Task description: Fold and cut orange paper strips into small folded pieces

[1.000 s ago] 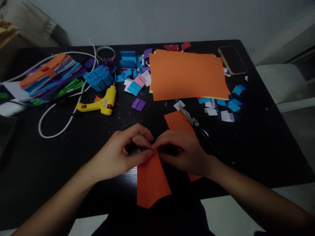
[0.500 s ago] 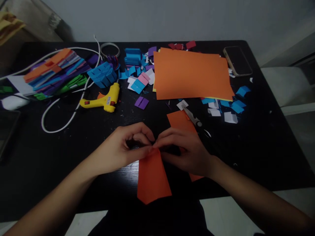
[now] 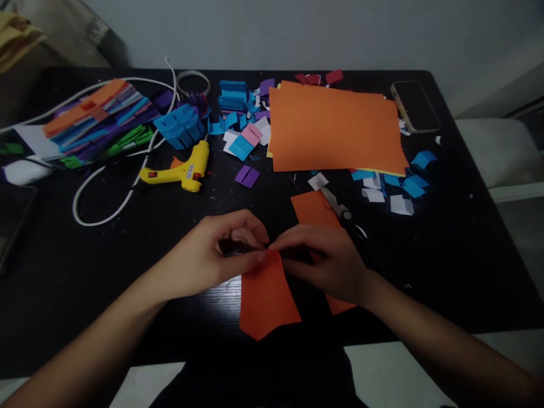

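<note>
A strip of orange paper hangs toward me, its top edge pinched between the thumb and fingers of my left hand. At that same edge, the fingertips of my right hand are closed on the paper's upper right corner. The strip looks creased, with its lower end uneven. Partly under my right hand lies another orange paper strip. Scissors rest across its upper right edge, their handles dark against the table.
A yellow glue gun lies left of centre beside a looped white cable. Orange sheets are stacked at the back. Folded blue paper, coloured bundles and scraps surround them. A phone sits back right on the black table.
The lower end of the held orange strip has lifted slightly and swung a little to the right. Both hands keep their pinch at its top edge. The camera view has shifted slightly.
</note>
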The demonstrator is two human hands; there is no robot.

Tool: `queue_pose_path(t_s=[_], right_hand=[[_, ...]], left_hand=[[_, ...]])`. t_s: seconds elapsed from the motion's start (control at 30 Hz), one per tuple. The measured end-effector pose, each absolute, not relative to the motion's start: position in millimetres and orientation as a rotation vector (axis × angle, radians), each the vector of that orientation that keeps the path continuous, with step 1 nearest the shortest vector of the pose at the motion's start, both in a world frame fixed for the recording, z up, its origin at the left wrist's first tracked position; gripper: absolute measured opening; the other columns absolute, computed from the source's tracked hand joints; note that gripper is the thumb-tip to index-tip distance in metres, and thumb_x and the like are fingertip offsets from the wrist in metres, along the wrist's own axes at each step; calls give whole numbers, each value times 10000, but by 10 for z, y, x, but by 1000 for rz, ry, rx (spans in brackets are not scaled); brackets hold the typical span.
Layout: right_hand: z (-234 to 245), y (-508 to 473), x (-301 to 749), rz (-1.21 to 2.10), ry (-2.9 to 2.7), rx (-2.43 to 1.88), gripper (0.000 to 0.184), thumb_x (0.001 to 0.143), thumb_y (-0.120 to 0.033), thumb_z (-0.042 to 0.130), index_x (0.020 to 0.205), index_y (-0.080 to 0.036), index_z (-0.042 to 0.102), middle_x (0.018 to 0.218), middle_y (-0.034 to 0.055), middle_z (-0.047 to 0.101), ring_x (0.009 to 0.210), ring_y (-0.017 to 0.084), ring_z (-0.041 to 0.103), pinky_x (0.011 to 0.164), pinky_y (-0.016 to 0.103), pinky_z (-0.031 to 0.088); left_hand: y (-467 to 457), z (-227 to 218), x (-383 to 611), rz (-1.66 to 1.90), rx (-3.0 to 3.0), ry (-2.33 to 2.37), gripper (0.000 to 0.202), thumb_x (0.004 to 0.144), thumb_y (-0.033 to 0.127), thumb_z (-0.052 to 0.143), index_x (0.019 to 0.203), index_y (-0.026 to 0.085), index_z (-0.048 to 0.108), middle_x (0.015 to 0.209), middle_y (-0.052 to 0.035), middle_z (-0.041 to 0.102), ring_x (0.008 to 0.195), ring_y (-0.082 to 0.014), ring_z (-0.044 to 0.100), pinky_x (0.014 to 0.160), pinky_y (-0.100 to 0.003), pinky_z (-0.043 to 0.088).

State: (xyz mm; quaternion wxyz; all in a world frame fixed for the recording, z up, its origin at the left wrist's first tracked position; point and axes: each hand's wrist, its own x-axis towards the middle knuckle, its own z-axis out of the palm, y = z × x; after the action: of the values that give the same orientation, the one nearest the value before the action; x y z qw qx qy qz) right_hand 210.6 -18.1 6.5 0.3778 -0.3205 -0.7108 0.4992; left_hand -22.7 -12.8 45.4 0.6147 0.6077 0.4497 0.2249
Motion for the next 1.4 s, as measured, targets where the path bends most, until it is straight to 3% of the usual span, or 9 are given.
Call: queue_pose_path(t_s=[0.13,0.33,0.6,1.1,1.4], right_hand=[[71,-186,2111,1234,-1829,-803,189,879,-126,798,1048,-211,795,982,58,812,867,170,779,741,270,630],[89,-192,2096,1193,-1846,-764,195,883,-99,781,1048,-204,791,974,66,813,875,178,784,739,281,645],[113,-184,2112,1155,-1884,-738,197,881,-102,772,1059,-187,775,939,66,820,827,179,790,692,270,643],[85,-217,2086,1050,-1924,-683,184,873,-67,781,1045,-131,760,933,82,823,833,159,793,734,235,648],[114,-229,2117,943,-2048,-592,169,904,-97,771,1068,-122,738,976,105,797,903,143,785,785,205,645]], left_hand=[[-109,460,-242,449,1449,1006,52,926,195,675,968,187,704,814,-5,769,694,-123,703,593,-178,539],[-123,413,-277,389,1455,991,100,938,244,691,872,186,738,728,11,726,622,-107,650,541,-175,483],[-115,442,-271,407,1498,1024,130,938,272,689,872,201,776,763,-9,770,668,-138,687,574,-211,508],[-109,427,-285,350,1442,1003,144,926,296,715,862,178,768,742,7,764,660,-105,665,573,-154,487],[-126,458,-258,364,1433,1010,87,884,217,738,807,188,768,687,36,743,602,-76,629,524,-127,450]])
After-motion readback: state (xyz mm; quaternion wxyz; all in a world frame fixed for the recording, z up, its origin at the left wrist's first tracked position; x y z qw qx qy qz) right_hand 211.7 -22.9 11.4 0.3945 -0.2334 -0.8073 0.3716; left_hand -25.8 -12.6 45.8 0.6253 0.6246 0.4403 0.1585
